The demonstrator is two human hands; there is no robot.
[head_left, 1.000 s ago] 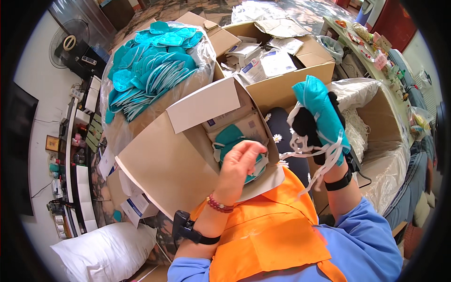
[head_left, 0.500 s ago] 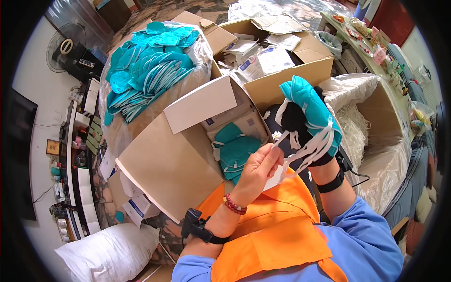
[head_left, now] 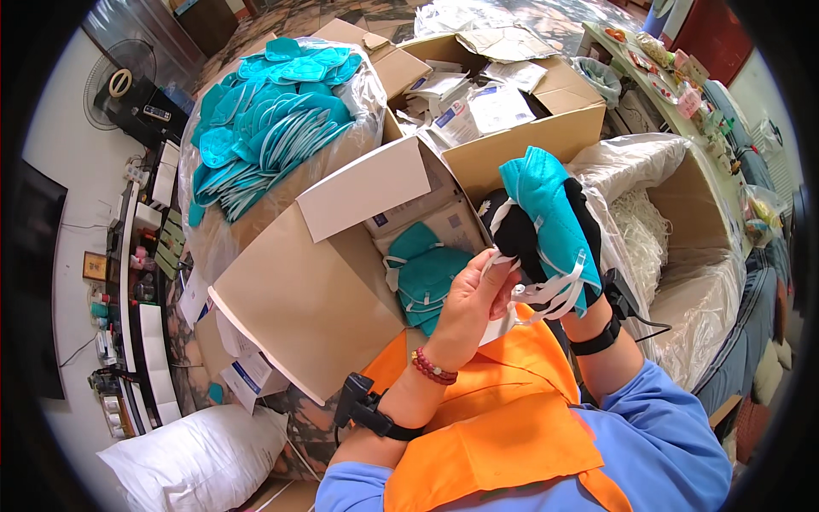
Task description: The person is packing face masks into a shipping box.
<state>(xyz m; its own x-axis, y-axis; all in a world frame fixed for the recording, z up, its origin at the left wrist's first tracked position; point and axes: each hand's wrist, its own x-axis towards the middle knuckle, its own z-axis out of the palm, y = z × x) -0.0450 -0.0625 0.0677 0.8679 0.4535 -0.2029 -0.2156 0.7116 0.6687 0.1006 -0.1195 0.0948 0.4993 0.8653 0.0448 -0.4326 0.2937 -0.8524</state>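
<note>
A teal face mask point(head_left: 553, 224) with white elastic straps point(head_left: 556, 293) is in my right hand point(head_left: 517, 232), which wears a black glove and is largely hidden behind the mask. My left hand point(head_left: 472, 300), bare, pinches the white strap between thumb and forefinger, just left of the mask. Below and left of the hands, an open cardboard box point(head_left: 311, 286) holds more teal masks point(head_left: 433, 277) lying beside flat white packets point(head_left: 448, 224). The fingers of my right hand show only in part.
A bagged carton at the far left is heaped with teal masks point(head_left: 273, 119). Behind stands a carton of white packets point(head_left: 490, 111). On the right, a plastic-lined box point(head_left: 708, 282) holds white elastic strands point(head_left: 640, 247). A white sack point(head_left: 200, 456) lies at lower left.
The mask in my right hand has turned more upright and shifted slightly left. My left hand has moved up a little, and the straps hang more bunched together.
</note>
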